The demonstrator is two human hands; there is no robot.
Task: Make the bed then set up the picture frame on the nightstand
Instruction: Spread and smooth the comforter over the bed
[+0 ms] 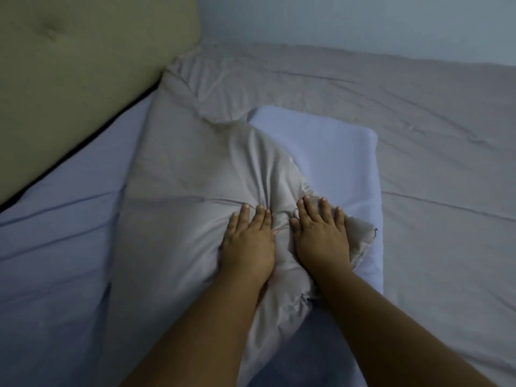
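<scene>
headboard (69,79) cropped left, white pillow (335,152) half covered

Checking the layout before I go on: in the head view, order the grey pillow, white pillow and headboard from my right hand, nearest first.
1. Grey pillow: under the right hand.
2. White pillow: just right.
3. Headboard: far upper left.

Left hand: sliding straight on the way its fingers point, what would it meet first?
The left hand presses the grey pillow; straight ahead lies more of that pillow's wrinkled top, then likely the rumpled grey cover, depth unclear.
</scene>
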